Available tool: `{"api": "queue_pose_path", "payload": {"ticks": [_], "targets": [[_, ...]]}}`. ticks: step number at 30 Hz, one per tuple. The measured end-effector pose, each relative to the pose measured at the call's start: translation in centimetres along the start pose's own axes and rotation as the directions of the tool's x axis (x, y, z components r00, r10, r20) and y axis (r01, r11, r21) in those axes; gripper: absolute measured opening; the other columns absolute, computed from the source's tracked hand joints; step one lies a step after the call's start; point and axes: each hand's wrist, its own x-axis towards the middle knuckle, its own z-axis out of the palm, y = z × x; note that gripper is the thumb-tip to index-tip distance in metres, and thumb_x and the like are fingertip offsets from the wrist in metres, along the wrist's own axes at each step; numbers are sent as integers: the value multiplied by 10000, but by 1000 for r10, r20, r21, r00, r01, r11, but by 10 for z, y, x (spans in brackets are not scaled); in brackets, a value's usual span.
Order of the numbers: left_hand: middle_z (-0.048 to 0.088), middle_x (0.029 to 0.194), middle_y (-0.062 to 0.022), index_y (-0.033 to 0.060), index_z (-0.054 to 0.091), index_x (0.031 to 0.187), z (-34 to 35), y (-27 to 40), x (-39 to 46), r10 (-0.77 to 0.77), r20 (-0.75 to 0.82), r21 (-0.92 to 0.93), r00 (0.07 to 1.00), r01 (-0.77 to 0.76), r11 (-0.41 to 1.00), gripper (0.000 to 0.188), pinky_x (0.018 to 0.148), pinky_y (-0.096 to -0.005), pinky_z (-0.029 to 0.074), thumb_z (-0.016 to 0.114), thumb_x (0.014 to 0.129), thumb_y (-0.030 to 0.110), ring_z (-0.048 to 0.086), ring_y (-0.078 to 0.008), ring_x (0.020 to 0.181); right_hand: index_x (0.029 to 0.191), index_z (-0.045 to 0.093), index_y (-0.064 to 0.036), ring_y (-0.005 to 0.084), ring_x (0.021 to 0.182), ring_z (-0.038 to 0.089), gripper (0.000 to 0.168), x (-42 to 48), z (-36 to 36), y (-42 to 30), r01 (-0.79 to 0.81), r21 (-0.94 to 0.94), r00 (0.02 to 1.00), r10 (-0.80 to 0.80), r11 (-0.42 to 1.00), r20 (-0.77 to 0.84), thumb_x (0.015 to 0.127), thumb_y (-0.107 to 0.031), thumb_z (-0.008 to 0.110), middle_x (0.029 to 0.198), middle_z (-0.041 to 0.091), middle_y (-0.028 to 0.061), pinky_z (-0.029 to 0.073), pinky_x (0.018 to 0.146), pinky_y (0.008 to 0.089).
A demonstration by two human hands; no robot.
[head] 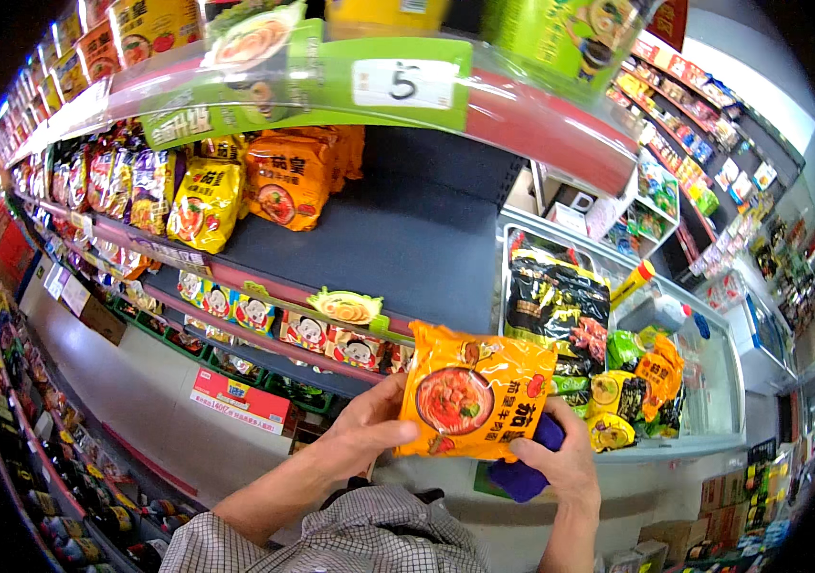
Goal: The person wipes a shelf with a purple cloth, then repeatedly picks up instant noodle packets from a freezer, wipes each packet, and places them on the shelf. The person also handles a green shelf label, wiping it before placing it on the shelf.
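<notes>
An orange packet of instant noodles (pixel 475 394), printed with a bowl of noodles, is held between both hands in front of my body. My left hand (pixel 371 426) grips its left edge, thumb on the front face. At the lower right corner my right hand (pixel 565 451) pinches the packet and also has a purple cloth (pixel 525 465) against its palm, partly hidden behind the packet. Ahead is a dark grey shelf (pixel 378 229). Similar orange noodle packets (pixel 289 179) stand upright on it, beside yellow noodle packets (pixel 207 204).
A shelf edge with a price card (pixel 404 82) crosses above. Right, a glass-topped chest freezer (pixel 711 401) bears loose noodle packets (pixel 658 376), a black multipack (pixel 558 308) and a yellow marker-like tube (pixel 633 283). Lower shelves hold cartoon-printed packs (pixel 303 331). Another stocked shelf (pixel 56 458) runs along the left.
</notes>
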Motion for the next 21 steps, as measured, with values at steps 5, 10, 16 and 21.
{"api": "queue_pose_path", "payload": {"ticks": [5,10,16,21], "targets": [[531,1361,-116,-11,361,1444,-8,8,-9,48,-106,13,993,-46,999,672,1083,-380,428,718,906,174,533,-198,1249,1214,587,25,162,933,662,671,3,15,-6,39,247,999,-36,968,-16,636,-135,889,1064,685,92,545,843,320],[511,1417,-104,24,329,1471,-7,6,-11,188,-136,-140,973,-207,968,683,1099,-382,422,711,912,114,516,-199,1293,1238,586,1,170,989,667,734,4,54,2,-37,358,997,11,933,73,604,-131,932,1117,692,69,543,873,334],[452,1484,-95,38,297,1512,-34,2,-28,81,1,-38,997,-81,996,806,1124,-403,395,746,843,-1,464,-201,1349,1288,534,4,231,999,692,713,11,83,6,-137,510,990,139,849,34,634,19,818,1160,681,109,580,839,387],[449,1488,-118,12,359,1479,-46,30,-43,185,187,-67,965,-176,982,848,1144,-407,354,829,808,234,416,-214,1388,1320,527,3,227,1025,685,770,7,83,3,-121,510,992,82,851,99,623,-38,853,1166,677,118,572,861,368]]}}
